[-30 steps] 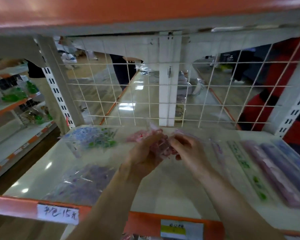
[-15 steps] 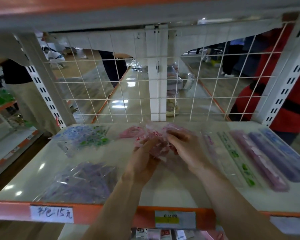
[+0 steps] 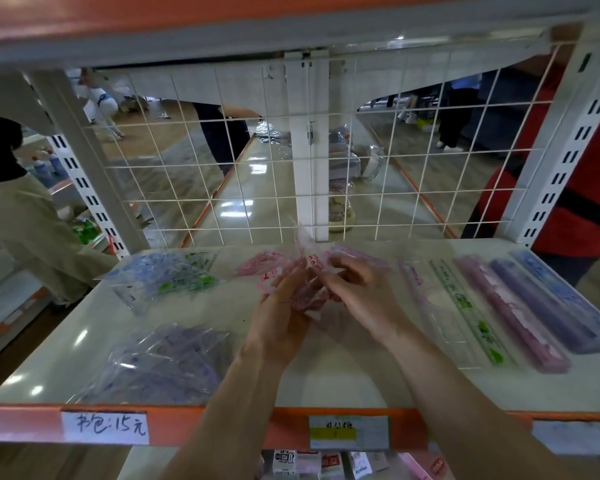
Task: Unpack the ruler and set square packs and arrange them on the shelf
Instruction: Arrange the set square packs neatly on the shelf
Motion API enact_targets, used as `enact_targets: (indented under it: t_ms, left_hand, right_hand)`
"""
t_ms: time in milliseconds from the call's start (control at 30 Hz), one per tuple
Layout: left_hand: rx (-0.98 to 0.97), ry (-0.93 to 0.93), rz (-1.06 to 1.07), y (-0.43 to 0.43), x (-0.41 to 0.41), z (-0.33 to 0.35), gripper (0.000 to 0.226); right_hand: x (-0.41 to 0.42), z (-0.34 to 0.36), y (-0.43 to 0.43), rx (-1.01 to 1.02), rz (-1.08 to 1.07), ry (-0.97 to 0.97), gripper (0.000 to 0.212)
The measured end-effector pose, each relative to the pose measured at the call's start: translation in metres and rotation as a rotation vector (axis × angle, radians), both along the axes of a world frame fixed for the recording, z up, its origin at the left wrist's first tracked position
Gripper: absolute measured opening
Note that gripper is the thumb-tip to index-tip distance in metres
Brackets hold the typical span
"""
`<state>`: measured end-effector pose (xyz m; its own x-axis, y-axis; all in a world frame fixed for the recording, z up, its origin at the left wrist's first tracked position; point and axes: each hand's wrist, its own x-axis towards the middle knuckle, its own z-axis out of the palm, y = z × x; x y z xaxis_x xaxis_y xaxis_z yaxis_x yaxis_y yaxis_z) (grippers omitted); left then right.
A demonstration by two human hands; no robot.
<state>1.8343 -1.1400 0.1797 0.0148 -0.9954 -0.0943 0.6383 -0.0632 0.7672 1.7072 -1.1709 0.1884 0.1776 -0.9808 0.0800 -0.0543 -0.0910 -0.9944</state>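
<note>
The left hand point(image 3: 278, 318) and right hand point(image 3: 365, 299) hold a pink pack point(image 3: 309, 262) over the shelf point(image 3: 84, 327). Both grips pinch its plastic.

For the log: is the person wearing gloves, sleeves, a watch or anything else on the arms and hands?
No gloves: the left hand and right hand are bare. The left forearm and right forearm are bare down to the frame's edge, with no sleeve, watch or bracelet showing. Rings cannot be told.
</note>
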Motion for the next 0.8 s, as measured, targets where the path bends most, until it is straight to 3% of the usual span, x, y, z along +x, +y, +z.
enact_targets:
  t_ms: [67,167,233,333,500,633,800]
  left_hand:
    - [0.023,0.019,0.012,-0.001,0.0003,0.0002,0.02]
    - [0.078,0.077,0.03,-0.0028,0.0004,-0.0007,0.039]
    - [0.099,0.114,0.047,-0.0037,0.0,-0.0007,0.029]
    - [0.113,0.148,0.097,-0.0053,0.0005,-0.0009,0.013]
    - [0.086,0.097,0.04,-0.0037,0.0009,-0.0009,0.013]
    - [0.047,0.036,0.022,-0.0015,-0.0001,0.0002,0.02]
    - [-0.005,-0.083,0.027,0.0032,-0.0024,0.0025,0.025]
  right_hand:
    - [0.0007,-0.0007,-0.001,0.021,-0.001,-0.003,0.031]
    - [0.0002,0.0025,0.0002,-0.019,0.067,-0.017,0.016]
    - [0.0009,0.0038,0.0019,-0.053,0.097,-0.047,0.02]
    - [0.0,0.0027,-0.0008,-0.058,-0.023,-0.063,0.016]
    - [-0.0023,0.0086,-0.0027,0.134,-0.082,-0.268,0.022]
    - [0.0001,0.0075,-0.0005,0.11,-0.055,-0.171,0.024]
    - [0.002,0.0079,0.0021,0.16,0.063,-0.223,0.016]
